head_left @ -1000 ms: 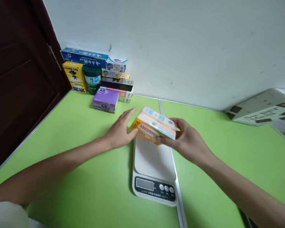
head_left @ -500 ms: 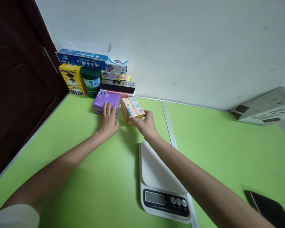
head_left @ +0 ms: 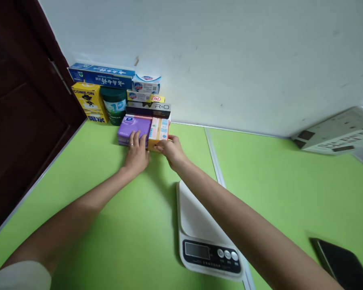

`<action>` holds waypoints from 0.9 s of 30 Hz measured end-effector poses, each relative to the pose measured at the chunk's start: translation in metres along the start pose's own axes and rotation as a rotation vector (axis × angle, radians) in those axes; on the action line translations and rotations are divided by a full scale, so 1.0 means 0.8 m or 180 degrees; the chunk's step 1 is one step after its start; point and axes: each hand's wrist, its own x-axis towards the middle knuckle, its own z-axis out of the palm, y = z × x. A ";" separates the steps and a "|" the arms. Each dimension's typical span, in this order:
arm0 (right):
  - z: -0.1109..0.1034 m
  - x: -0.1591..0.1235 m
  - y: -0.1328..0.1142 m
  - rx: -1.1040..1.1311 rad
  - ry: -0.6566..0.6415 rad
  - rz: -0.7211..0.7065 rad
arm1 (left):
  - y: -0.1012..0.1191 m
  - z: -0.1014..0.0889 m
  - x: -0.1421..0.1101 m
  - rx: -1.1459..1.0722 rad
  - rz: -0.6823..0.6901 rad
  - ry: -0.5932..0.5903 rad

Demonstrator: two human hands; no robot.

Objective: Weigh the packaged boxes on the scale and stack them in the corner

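My left hand [head_left: 136, 156] lies with fingers apart over the front top edge of a purple tissue pack [head_left: 136, 125], resting on it without wrapping round it. A small orange and pink box [head_left: 159, 131] is in my right hand [head_left: 173, 151], pinched at its front and right side. The box sits against the pack's right side. Close behind both stands a dark box marked R&O [head_left: 148, 109], with part of a pinkish box showing below it. Left of that is a green-lidded tub [head_left: 114, 105].
Blue toothpaste box [head_left: 101, 76], soap boxes [head_left: 146, 84] and a yellow carton [head_left: 90, 102] stand along the wall. A white kitchen scale [head_left: 199, 225] lies under my right forearm. At the right are a dark flat device [head_left: 341, 262] and a white carton [head_left: 335, 133].
My right hand has moved the orange and pink box left, turning it to sit flush against the purple pack. My left hand has stayed on the pack.
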 end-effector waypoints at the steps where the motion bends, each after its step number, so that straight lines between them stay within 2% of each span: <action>1: -0.005 -0.004 -0.003 -0.0004 -0.0056 0.0027 | 0.001 -0.003 -0.001 -0.0024 -0.0004 0.0004; 5: -0.046 -0.043 -0.019 -0.0193 -0.0288 0.0113 | 0.022 -0.025 -0.020 -0.0131 0.0303 0.0009; 7: -0.078 -0.075 -0.028 -0.0439 -0.0830 0.0223 | 0.049 -0.042 -0.036 -0.0242 0.0563 -0.0340; 9: -0.113 -0.111 -0.038 -0.0783 -0.1689 0.0333 | 0.086 -0.065 -0.052 -0.0516 0.0764 -0.1032; 11: -0.147 -0.147 -0.047 -0.1108 -0.2375 0.0378 | 0.128 -0.091 -0.066 -0.0896 0.0899 -0.1943; 13: -0.178 -0.180 -0.052 -0.1250 -0.2713 0.0416 | 0.168 -0.115 -0.075 -0.1178 0.0927 -0.2856; 15: -0.204 -0.207 -0.053 -0.1186 -0.2965 0.0474 | 0.201 -0.129 -0.080 -0.1214 0.0855 -0.3579; 17: -0.229 -0.224 -0.050 -0.1237 -0.3249 0.0395 | 0.227 -0.128 -0.082 -0.1027 0.0917 -0.4012; 19: -0.257 -0.232 -0.046 -0.1446 -0.3426 0.0258 | 0.251 -0.114 -0.078 -0.0762 0.1232 -0.4253; 21: -0.291 -0.230 -0.044 -0.1428 -0.3356 0.0164 | 0.277 -0.089 -0.066 -0.0576 0.1540 -0.4261; 23: -0.333 -0.218 -0.042 -0.1036 -0.3017 0.0010 | 0.308 -0.059 -0.048 -0.0509 0.1544 -0.4021; 25: -0.380 -0.199 -0.038 -0.0525 -0.2339 -0.0203 | 0.342 -0.024 -0.025 -0.0512 0.1357 -0.3664; 27: -0.429 -0.173 -0.032 -0.0117 -0.1405 -0.0356 | 0.380 0.017 -0.001 -0.0564 0.1212 -0.3277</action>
